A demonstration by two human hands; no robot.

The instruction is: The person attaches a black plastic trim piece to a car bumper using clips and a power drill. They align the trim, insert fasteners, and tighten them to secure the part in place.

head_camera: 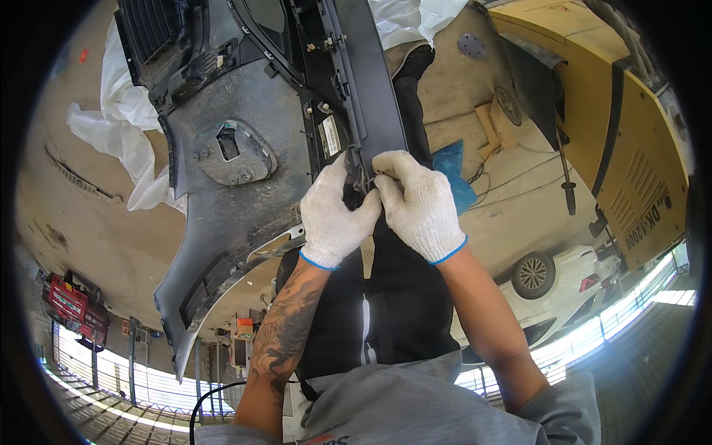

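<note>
A large car bumper cover [222, 222] of dark grey plastic stands before me with its dusty inner side in view. Along its right side runs a long, smooth dark plastic strip [384, 89] with clips and tabs on its left edge. My left hand [336, 217], in a white knit glove with a blue cuff, grips the left edge near the strip's lower end. My right hand [420, 206], gloved alike, pinches the same end from the right. The fingertips nearly meet over a small part whose shape is mostly hidden. A label [329, 136] with a printed code sits just above my left hand.
White plastic sheeting [142, 167] lies on the floor at left. To the right are a blue plastic piece [453, 172], cables, a long dark-handled tool [567, 194] and a yellow machine [634, 150]. A white car [562, 283] stands at right, a red machine [75, 306] at lower left.
</note>
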